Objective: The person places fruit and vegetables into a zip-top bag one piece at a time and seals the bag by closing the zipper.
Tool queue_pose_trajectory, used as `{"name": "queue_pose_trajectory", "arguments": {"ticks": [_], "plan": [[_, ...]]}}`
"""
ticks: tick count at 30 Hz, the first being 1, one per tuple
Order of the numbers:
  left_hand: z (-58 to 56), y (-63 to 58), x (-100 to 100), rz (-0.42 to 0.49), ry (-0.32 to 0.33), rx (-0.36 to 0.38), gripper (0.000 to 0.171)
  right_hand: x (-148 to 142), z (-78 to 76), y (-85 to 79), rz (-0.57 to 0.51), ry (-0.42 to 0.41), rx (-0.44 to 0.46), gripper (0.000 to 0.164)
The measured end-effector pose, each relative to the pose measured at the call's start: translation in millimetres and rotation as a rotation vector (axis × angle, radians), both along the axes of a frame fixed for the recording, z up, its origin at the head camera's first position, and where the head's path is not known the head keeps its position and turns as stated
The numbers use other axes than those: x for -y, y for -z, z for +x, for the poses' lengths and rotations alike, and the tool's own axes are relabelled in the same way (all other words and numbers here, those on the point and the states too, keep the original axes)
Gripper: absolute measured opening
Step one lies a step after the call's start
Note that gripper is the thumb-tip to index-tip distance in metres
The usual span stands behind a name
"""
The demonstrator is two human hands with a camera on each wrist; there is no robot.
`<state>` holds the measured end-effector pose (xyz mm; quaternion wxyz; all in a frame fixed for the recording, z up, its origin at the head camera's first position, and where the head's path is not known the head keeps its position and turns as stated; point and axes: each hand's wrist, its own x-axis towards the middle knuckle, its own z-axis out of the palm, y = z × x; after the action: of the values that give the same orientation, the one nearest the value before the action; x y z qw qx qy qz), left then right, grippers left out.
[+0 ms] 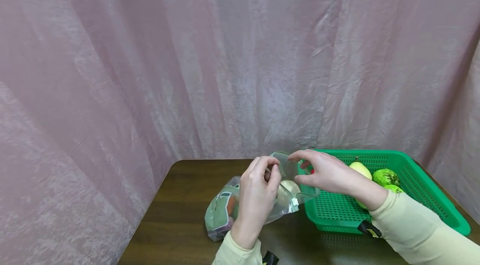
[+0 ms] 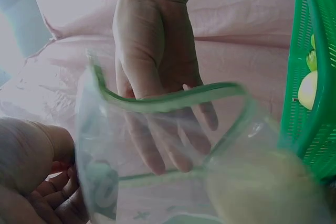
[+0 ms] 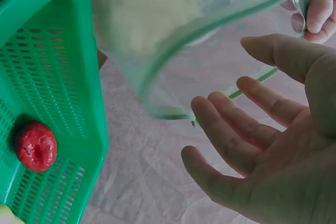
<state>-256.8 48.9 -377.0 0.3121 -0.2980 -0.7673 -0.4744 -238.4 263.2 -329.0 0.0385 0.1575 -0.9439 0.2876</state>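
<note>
A clear zip bag (image 1: 217, 211) with a green-edged mouth (image 3: 210, 24) is held up above the wooden table. My left hand (image 1: 256, 194) pinches the bag's rim at one side of the mouth. My right hand (image 1: 326, 171) is at the opposite side, its fingers spread and relaxed in the mouth area. Inside the bag are a large round pale item (image 1: 288, 192), blurred through the plastic in the right wrist view, and an orange item (image 1: 231, 204). A pale zip slider (image 1: 293, 204) shows at the near corner of the mouth.
A green plastic basket (image 1: 397, 154) stands at the right of the table (image 1: 168, 211). It holds a yellow fruit (image 1: 361, 170), bumpy green produce (image 1: 386, 177) and a red round fruit (image 3: 37, 146). Pink curtains (image 1: 225, 69) hang behind the table.
</note>
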Motion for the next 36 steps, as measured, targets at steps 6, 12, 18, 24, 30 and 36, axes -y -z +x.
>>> {"name": "queue_pose_trajectory", "arguments": {"ticks": [6,12,18,24,30,36], "plan": [[-1.0,1.0,0.6,0.015,0.003,0.007,0.009,-4.4,0.8,-1.4,-0.027,0.032,0.011,0.052],[-3.1,1.0,0.5,0.022,-0.008,-0.003,0.01,-17.0,2.0,0.4,0.009,0.074,0.013,0.054],[-4.7,0.7,0.7,0.03,-0.004,0.002,0.01,-30.2,1.9,5.1,0.091,0.127,-0.01,0.057],[-4.8,-0.8,1.3,0.029,-0.002,0.006,0.01,-41.3,-2.1,9.6,0.197,0.156,-0.047,0.062],[-4.6,-1.1,1.5,0.026,0.003,0.012,0.01,-52.5,-6.1,15.5,0.285,0.148,-0.034,0.07],[-3.6,-0.2,2.0,0.016,-0.005,0.021,0.011,-60.6,-13.3,23.6,0.344,0.139,-0.008,0.074]]}}
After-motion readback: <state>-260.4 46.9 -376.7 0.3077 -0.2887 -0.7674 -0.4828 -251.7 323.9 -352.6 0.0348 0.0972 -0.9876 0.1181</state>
